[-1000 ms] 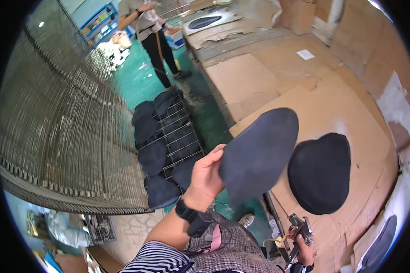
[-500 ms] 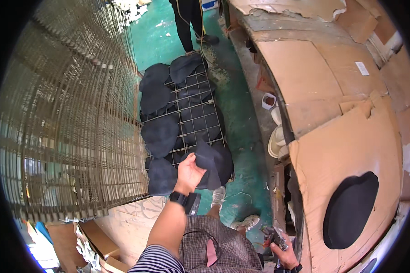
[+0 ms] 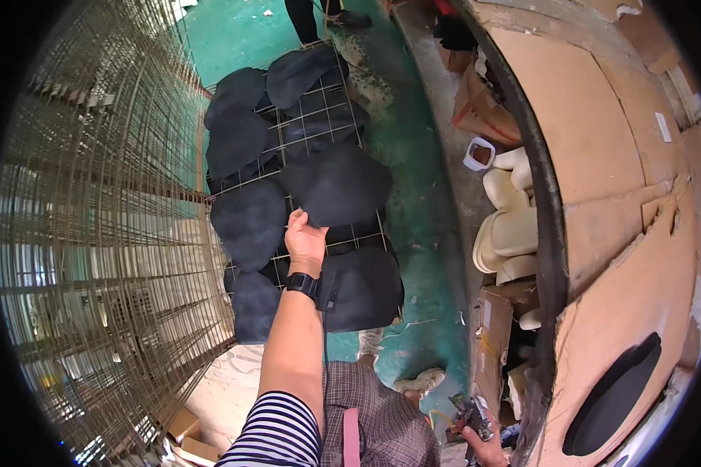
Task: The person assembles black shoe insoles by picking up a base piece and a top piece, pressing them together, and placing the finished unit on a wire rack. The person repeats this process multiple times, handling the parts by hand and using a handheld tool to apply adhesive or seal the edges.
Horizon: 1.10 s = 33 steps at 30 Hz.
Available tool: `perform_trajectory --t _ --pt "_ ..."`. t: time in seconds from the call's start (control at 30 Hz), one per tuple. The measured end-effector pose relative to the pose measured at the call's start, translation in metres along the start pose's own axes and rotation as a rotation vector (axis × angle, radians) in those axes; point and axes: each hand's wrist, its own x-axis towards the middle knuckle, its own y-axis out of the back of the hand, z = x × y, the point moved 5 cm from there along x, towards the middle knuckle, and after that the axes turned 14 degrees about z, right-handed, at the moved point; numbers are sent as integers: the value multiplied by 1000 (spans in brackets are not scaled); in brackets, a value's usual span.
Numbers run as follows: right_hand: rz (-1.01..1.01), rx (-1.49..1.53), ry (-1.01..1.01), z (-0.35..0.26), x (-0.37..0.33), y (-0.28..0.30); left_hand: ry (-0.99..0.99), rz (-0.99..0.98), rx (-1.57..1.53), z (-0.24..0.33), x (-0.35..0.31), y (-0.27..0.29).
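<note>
My left hand (image 3: 305,240), with a black watch on its wrist, reaches forward over a wire rack (image 3: 288,140). Its fingers pinch the near edge of a dark, rounded foam sheet (image 3: 339,183), which spreads over the right-middle part of the grid. Similar dark pieces lie around it: one nearer (image 3: 362,288), one to the left (image 3: 248,222), others farther off. Low at the right, my right hand (image 3: 487,447) grips a small metal spray gun (image 3: 473,416) with thin coloured hoses; the frame's lower edge cuts that hand off in part.
A tall stack of wire racks (image 3: 125,202) stands at the left. To the right, a cardboard-covered bench (image 3: 623,311) bears a thick black pad (image 3: 611,397). Cream moulded forms (image 3: 514,226) and a white tub (image 3: 479,154) sit beneath it. Another person's legs (image 3: 304,19) stand beyond the rack.
My left hand has moved forward with the dark foam sheet, which was bent upright over the near right of the rack and now spreads across its middle. The view has shifted.
</note>
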Motion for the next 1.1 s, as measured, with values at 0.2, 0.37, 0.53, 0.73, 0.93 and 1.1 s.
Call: perform_trajectory --t 0.2,0.37,0.53,0.73,0.93,1.1 --pt "7 19 140 -23 20 -21 247 445 447 -56 21 110" --pt "-148 264 155 -18 23 -36 330 679 529 -69 -3 182" --pt "-147 256 284 -28 -15 -20 317 533 601 -47 -61 150" --pt "-121 382 440 -30 -111 69 108 222 871 -6 -166 27" --pt "340 488 785 49 -239 222 -103 -164 781 3 -312 -117" --pt "836 737 669 148 -334 301 -257 -430 943 -35 -416 -192"
